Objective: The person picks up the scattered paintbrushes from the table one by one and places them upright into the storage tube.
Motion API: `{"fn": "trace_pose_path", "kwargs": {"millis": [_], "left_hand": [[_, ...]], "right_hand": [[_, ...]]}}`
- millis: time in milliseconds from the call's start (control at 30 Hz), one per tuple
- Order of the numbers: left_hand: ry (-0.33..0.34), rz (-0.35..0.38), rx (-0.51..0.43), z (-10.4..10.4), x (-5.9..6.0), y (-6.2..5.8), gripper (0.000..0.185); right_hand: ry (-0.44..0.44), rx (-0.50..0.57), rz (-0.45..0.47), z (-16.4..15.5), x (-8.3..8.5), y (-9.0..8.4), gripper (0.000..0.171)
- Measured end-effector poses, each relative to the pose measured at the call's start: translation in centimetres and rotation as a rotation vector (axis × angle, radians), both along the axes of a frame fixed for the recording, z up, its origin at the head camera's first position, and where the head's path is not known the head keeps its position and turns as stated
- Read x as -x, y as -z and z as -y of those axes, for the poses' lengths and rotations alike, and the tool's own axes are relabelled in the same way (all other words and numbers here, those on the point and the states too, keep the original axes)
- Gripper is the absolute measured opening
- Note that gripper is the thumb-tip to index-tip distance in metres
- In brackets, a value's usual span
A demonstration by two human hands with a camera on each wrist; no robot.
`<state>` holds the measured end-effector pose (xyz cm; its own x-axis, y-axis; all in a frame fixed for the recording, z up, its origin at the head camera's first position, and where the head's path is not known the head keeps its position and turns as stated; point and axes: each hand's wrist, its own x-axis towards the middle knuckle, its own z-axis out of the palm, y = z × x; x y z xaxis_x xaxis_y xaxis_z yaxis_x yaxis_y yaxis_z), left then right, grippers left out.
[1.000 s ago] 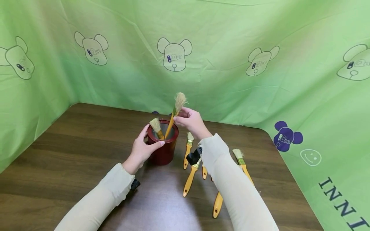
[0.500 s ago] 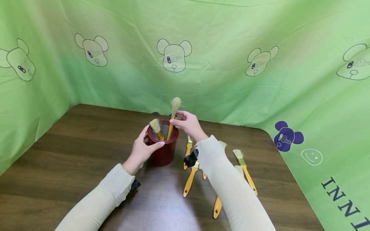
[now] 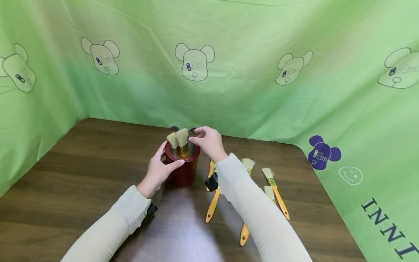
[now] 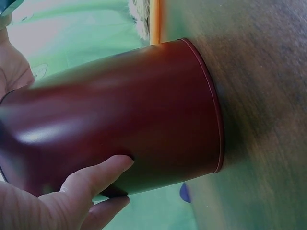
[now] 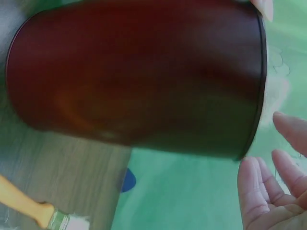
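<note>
My left hand (image 3: 158, 171) grips the dark red cylindrical brush holder (image 3: 182, 176), its thumb and fingers on opposite sides near the rim. Bristles up, two paintbrushes lean side by side inside: one paintbrush (image 3: 171, 139) at the left, the other paintbrush (image 3: 182, 137) just right of it. Their handles are mostly hidden by the wall. My right hand (image 3: 210, 142) hovers at the holder's right rim, fingers parted and holding nothing. In the right wrist view its fingertips (image 5: 249, 177) are close to the rim; whether they touch it, I cannot tell.
Several yellow-handled paintbrushes lie on the wooden table (image 3: 82, 174) to the right, including a paintbrush (image 3: 276, 194) farthest right and a paintbrush (image 3: 212, 209) nearer the holder. My right forearm covers some. A green printed cloth (image 3: 229, 98) hangs behind and at both sides.
The right hand has lowered a paintbrush into the holder and let go of it. That brush has tipped left beside the other one. The left hand has kept its grip on the holder.
</note>
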<state>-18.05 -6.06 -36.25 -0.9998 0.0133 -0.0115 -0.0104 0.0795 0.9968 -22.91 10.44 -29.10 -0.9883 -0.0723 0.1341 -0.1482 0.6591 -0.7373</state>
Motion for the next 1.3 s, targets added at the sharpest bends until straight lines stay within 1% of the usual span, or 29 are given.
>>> {"fn": "trace_pose_path", "kwargs": {"millis": [100,233,333,467,567,633,733,833,967,1067,1200,1300], "left_hand": [[-0.002,0.004,0.006,0.0,0.1,0.0,0.085],[-0.005,0.015,0.013,0.0,0.1,0.1,0.086],[-0.013,0.025,0.014,0.0,0.1,0.1,0.087],[-0.017,0.030,0.011,0.2,0.1,0.2,0.087],[-0.014,0.022,0.014,0.1,0.0,0.2,0.086],[-0.013,0.013,0.015,0.0,0.1,0.3,0.086],[-0.010,0.012,0.014,-0.1,0.1,0.3,0.086],[-0.006,0.021,0.008,-0.1,-0.1,0.3,0.086],[0.001,0.027,-0.011,-0.1,-0.2,0.3,0.087],[0.005,0.025,-0.021,-0.1,-0.1,0.3,0.086],[0.007,0.030,-0.020,0.0,0.0,0.3,0.086],[0.009,0.034,-0.016,0.0,0.0,0.3,0.087]], "right_hand": [[-0.001,0.019,-0.002,-1.1,-0.2,-0.1,0.035],[-0.005,0.004,-0.003,-3.3,-0.6,-0.1,0.038],[0.005,-0.021,0.009,-5.3,-0.8,0.0,0.041],[0.024,-0.046,0.059,-8.9,-1.3,0.4,0.046],[0.043,-0.080,0.090,-12.1,-2.1,1.1,0.049],[0.058,-0.131,0.091,-14.2,-2.8,1.7,0.049],[0.077,-0.174,0.118,-17.0,-4.0,2.6,0.052],[0.069,-0.197,0.180,-19.8,-5.1,3.4,0.058],[0.046,-0.183,0.301,-23.7,-6.6,4.4,0.069],[0.040,-0.175,0.368,-26.5,-7.7,5.0,0.071],[0.071,-0.154,0.437,-29.3,-8.9,5.8,0.074],[0.123,-0.096,0.488,-30.5,-9.6,6.4,0.075]]}}
